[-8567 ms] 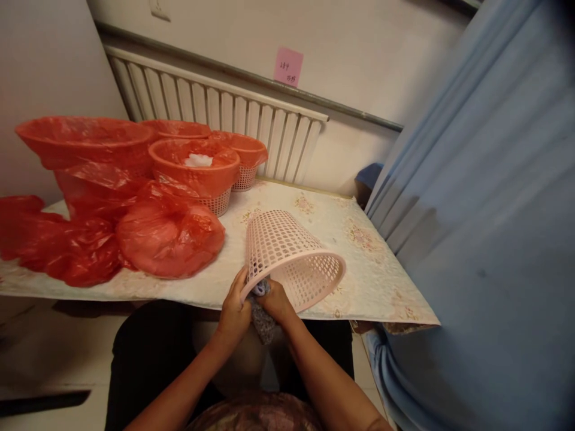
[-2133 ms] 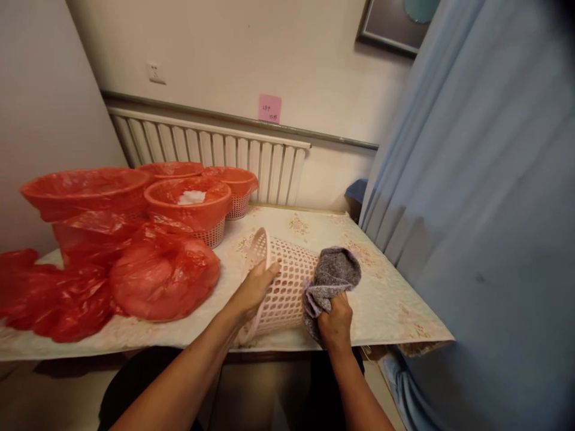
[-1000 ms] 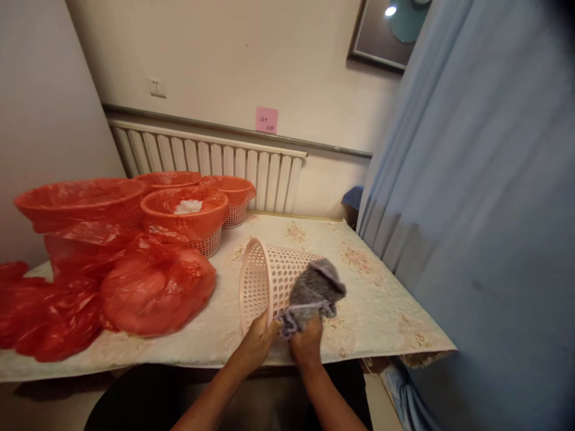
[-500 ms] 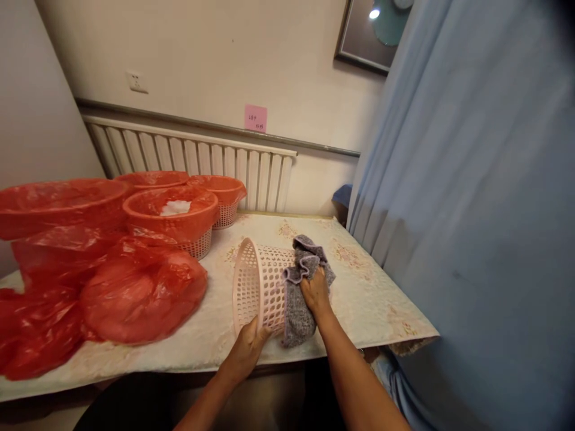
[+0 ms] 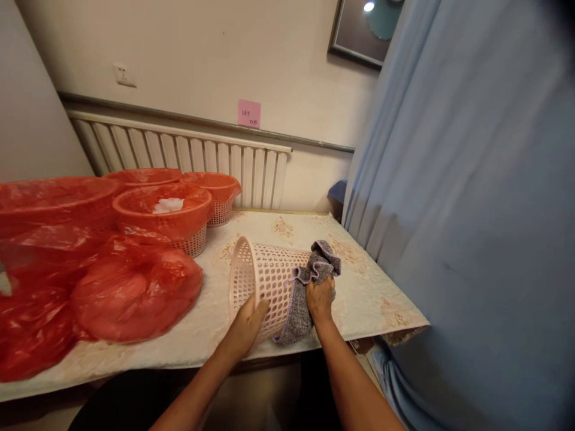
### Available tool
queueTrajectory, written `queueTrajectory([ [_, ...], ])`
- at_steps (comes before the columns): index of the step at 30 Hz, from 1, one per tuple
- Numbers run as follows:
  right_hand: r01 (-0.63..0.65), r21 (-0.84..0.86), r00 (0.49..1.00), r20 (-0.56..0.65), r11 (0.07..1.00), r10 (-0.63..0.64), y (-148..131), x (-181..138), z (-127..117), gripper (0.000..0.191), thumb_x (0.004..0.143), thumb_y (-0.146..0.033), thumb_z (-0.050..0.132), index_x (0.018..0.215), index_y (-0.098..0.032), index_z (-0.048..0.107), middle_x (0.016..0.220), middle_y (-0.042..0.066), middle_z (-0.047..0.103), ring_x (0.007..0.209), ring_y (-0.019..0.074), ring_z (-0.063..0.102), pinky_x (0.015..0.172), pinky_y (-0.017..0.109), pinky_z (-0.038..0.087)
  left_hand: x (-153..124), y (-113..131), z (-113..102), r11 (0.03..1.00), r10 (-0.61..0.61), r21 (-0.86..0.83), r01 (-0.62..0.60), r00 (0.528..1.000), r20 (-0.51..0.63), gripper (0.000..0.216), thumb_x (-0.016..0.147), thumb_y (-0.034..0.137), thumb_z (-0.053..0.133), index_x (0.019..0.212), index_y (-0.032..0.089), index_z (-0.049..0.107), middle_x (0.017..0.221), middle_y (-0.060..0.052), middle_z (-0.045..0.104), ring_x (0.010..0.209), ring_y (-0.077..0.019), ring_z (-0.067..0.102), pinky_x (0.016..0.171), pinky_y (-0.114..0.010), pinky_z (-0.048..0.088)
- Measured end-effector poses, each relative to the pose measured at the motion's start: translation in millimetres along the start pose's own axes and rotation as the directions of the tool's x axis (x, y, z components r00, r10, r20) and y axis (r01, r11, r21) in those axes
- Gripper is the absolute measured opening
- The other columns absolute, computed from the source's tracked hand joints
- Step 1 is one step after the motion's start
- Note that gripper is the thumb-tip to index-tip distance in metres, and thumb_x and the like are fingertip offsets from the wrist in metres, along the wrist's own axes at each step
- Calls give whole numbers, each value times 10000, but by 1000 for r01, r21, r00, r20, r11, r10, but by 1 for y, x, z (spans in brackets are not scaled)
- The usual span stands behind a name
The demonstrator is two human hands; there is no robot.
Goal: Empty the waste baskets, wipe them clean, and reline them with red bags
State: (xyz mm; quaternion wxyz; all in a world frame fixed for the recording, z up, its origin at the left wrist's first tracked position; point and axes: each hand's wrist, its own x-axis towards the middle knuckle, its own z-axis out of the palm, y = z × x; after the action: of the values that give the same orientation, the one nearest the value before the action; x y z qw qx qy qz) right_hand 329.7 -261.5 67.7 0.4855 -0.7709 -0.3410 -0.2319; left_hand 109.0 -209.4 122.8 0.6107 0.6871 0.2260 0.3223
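A pale pink perforated plastic basket [image 5: 275,272] lies on its side on the table, its open mouth turned left. My left hand [image 5: 247,323] grips its rim at the near side, thumb outside and the fingers partly hidden within. In my right hand [image 5: 320,299] is a bunched grey cloth [image 5: 300,311] with lilac edging. It lies against the basket's side and base end, and covers part of them. The fingers of my right hand are curled into the cloth.
Several baskets lined with red plastic bags stand at the left, one basket [image 5: 193,242] with something white inside. A filled red bag [image 5: 139,299] lies before them. The table [image 5: 363,299] has a flowered cover. A blue curtain [image 5: 449,179] hangs at the right, a radiator [image 5: 179,143] behind.
The cloth and my right hand have shifted slightly right and down, toward the basket's base end, showing more of its side. My left hand still holds the rim. The view has moved a little.
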Motion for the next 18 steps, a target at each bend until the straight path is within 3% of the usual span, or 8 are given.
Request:
queueTrajectory([
  [3,-44,88,997,-56,995,49,6,-12,-4,274,790,-276,488,990,-141,618,1036,155,622,1041,288,525,968,481,379,15,15,3,987,-43,-155,35,998,-45,590,869,596,474,1195,112,565,1128,-123,688,1040,-262,633,961,-401,467],
  [6,-33,153,997,-60,988,43,9,-27,-6,319,754,-262,480,1023,-139,600,1059,146,613,1058,277,523,969,481,392,24,18,1,960,-76,-270,71,997,-6,603,865,604,478,1213,115,539,1122,-130,689,1013,-252,649,936,-406,481],
  [9,59,173,997,-56,983,-50,-5,-44,-9,410,734,-257,488,1112,-118,567,1094,160,604,1104,289,515,984,499,392,22,15,-3,955,-87,-282,95,995,42,617,852,610,495,1226,121,539,1114,-133,693,1009,-261,649,940,-422,475],
  [11,175,209,984,-12,962,-176,-26,-54,-12,404,750,-254,490,1124,-130,576,1099,157,612,1109,292,525,991,499,397,18,14,-4,968,-69,-240,75,997,32,631,844,624,494,1219,121,555,1098,-127,697,1039,-267,632,963,-418,456],
  [15,428,358,856,132,829,-499,-76,-55,-19,330,800,-276,480,1086,-191,621,1121,118,626,1121,274,525,1007,471,399,11,10,-4,994,-8,-113,6,1000,-14,590,848,643,458,1090,132,627,1066,-97,698,1049,-255,603,974,-365,434],
  [18,474,398,785,213,786,-582,-101,-36,-22,271,796,-271,469,981,-167,637,1036,125,635,1030,268,543,937,442,438,7,5,-6,999,24,-38,-26,999,-43,542,864,619,437,990,137,649,1054,-87,690,1020,-248,592,969,-352,422],
])
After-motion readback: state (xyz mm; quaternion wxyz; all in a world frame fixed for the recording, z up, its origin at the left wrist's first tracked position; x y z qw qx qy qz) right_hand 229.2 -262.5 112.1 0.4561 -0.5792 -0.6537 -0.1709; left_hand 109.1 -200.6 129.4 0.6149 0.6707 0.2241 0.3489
